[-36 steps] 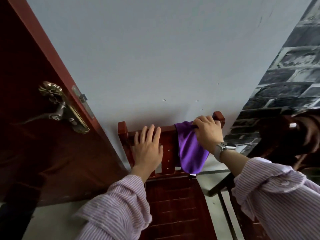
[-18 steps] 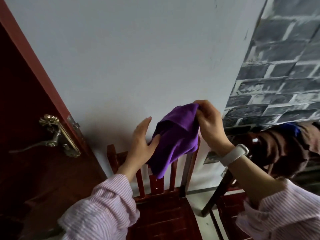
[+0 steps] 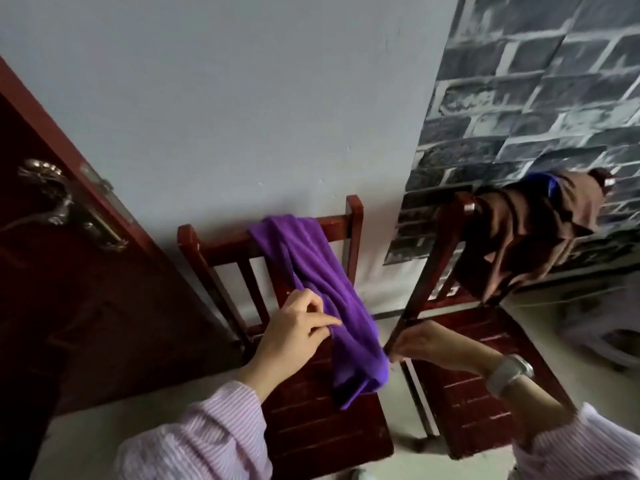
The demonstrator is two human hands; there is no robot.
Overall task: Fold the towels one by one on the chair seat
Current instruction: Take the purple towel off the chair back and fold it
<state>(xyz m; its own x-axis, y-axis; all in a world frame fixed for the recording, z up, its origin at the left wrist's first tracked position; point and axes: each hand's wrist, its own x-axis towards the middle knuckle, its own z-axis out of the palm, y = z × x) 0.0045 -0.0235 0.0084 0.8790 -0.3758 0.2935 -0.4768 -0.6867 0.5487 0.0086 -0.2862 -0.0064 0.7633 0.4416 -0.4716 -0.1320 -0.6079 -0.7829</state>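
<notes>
Purple towel [image 3: 322,292] now pulled down from mid-air: top drapes the chair back, lower end on chair seat [image 3: 311,420], frame centre. Left hand [image 3: 294,336] fingers pinch its left edge, right hand [image 3: 426,346] fingers pinch the right. Next, probably: spread flat, fold.

The wooden chair [image 3: 311,427] is standing with its backrest [image 3: 221,247] against the grey wall [image 3: 242,116], so nothing is passing behind it. The purple towel [image 3: 332,306] is hanging from the backrest and lying over the right half of the seat; the left half of the seat is showing bare slats. The open door [image 3: 86,306] is closing off the chair's left side. Just beside the chair's right edge the second chair [image 3: 485,393] is standing, leaving only a narrow gap, with a brown cloth [image 3: 530,233] draped over its back.
</notes>
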